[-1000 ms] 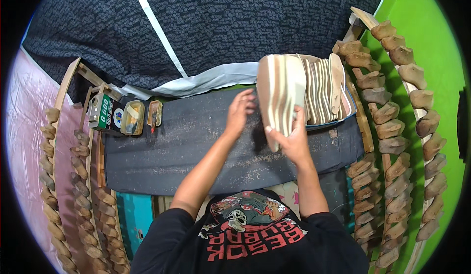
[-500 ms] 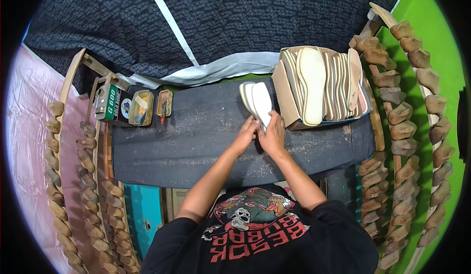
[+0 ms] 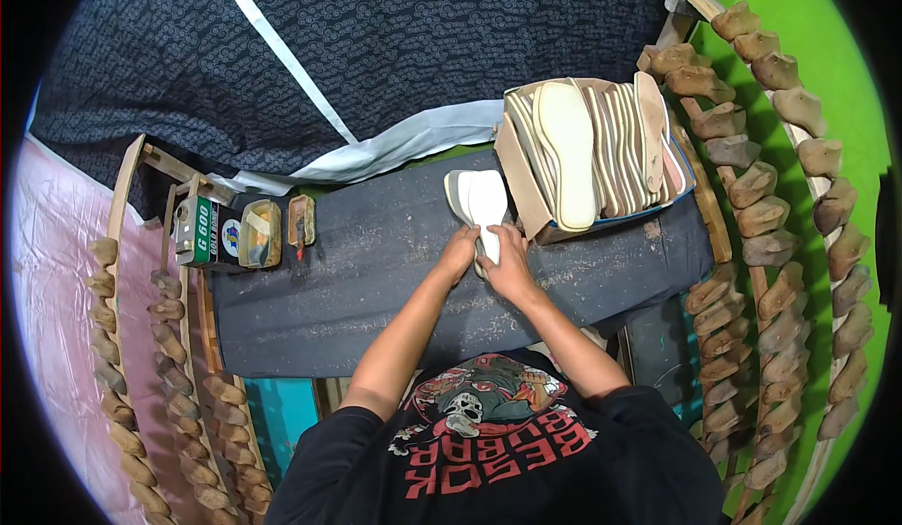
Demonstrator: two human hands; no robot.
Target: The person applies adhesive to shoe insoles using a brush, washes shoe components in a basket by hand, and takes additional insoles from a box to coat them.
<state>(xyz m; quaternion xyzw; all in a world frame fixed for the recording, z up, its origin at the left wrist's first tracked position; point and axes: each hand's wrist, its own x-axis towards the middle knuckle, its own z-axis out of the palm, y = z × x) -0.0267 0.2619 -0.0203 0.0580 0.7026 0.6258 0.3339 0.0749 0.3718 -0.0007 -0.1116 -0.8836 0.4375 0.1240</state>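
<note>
A pair of shoe insoles is between my two hands above the dark worktable point(image 3: 348, 309). The upper insole point(image 3: 486, 198) is bright white, and a grey one with a pale edge point(image 3: 457, 196) shows from under its left side. My left hand point(image 3: 458, 256) is closed around the narrower near end from the left. From the right, my right hand point(image 3: 507, 264) grips the same end, its fingers across the white surface. The fingertips beneath the insoles are hidden. Just right of my hands stands an open cardboard box point(image 3: 523, 187) packed with insoles, one large cream insole point(image 3: 565, 154) lying on top.
At the table's left end are a green-and-white metal can point(image 3: 197, 232), a yellowish tub point(image 3: 259, 254) and a small tray point(image 3: 302, 213) with a red-tipped tool. Racks of wooden shoe lasts flank me on the left point(image 3: 171, 344) and right point(image 3: 799, 111). A dark patterned cloth point(image 3: 423, 46) hangs behind.
My view has turned slightly. The white insole now lies more in line with the grey one, its near end showing between my hands. My right hand has slid down its edge.
</note>
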